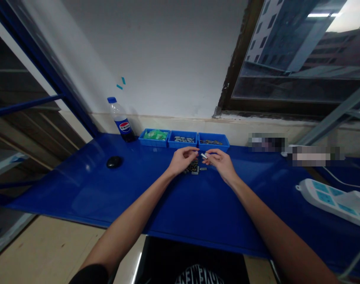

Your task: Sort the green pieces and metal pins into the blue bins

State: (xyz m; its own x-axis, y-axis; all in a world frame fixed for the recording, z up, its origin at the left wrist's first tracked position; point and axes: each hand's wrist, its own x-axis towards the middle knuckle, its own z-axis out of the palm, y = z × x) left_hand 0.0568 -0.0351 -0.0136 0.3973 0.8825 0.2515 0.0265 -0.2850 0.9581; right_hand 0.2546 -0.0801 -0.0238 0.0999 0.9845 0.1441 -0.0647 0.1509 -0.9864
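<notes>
left hand [180, 159]: curled, grip unclear | right hand [223, 162]: pinching 1 silvery cylinder [204, 156] | metal-parts pile [194, 169] beneath

Dim, cool light covers a glossy table [82, 197], soft glare at its left — a white streak [319, 15] shines in the window [286, 88] — as wide-angle distortion stretches the edges, a metal piece [204, 156] looks soft, and pixelated blocks [308, 156] mask patches at right.

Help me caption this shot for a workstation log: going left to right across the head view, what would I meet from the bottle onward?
Bottle with blue cap → blue bin with green packets → left hand → right hand, holding a small metal piece → white power strip.
</notes>
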